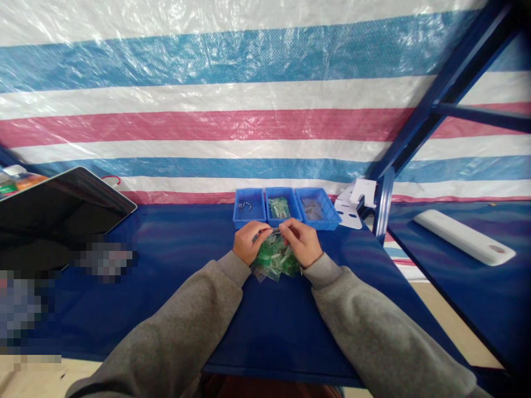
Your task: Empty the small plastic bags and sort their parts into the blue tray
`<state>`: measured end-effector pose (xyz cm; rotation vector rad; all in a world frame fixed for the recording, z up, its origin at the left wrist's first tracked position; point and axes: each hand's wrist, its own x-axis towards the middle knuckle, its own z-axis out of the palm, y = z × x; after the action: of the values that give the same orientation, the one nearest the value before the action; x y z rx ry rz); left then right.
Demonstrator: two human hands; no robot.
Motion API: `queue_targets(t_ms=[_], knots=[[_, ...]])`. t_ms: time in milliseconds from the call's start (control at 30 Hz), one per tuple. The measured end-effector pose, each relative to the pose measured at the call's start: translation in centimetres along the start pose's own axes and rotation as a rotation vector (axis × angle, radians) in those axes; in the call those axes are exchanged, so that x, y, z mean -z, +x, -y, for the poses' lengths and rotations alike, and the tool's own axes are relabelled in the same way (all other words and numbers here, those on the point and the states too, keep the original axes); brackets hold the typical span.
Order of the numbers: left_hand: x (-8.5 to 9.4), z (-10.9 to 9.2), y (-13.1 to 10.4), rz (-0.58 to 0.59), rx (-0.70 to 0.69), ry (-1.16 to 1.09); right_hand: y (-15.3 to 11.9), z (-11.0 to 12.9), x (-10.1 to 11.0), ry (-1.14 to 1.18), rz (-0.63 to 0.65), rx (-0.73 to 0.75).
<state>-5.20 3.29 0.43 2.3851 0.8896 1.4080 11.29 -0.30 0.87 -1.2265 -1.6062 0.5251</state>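
My left hand (249,242) and my right hand (303,241) meet near the middle of the blue table, fingers pinched on a small, thin metallic item (275,230) between them. Under and between the hands lies a pile of clear and green plastic packets (274,258). Just beyond stand three blue bins side by side: the left bin (249,193) holds several small metal pieces (244,206), the middle bin (280,192) holds green packets (279,208), and the right bin (327,225) holds clear packets (312,209).
A dark-screened panel (62,215) leans at the left. White cut-out sheets (352,204) stand by the blue metal frame (384,204). A long white object (464,236) lies on the right-hand table. Striped sheeting (207,124) hangs behind.
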Motion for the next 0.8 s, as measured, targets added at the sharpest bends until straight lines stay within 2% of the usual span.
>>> queue_targets(t_ms=[367,633,800], knots=[[0.2,-0.18,0.01,-0.003,-0.011,0.037,0.03,0.15,0.08,-0.107,-0.028,0.203],[0.06,-0.51,0.08,-0.081,-0.082,-0.006,0.0,-0.11,0.13,-0.28,-0.029,0.271],[-0.05,-0.54,0.01,-0.122,-0.085,-0.011,-0.09,-0.09,0.3,-0.29,-0.057,0.327]])
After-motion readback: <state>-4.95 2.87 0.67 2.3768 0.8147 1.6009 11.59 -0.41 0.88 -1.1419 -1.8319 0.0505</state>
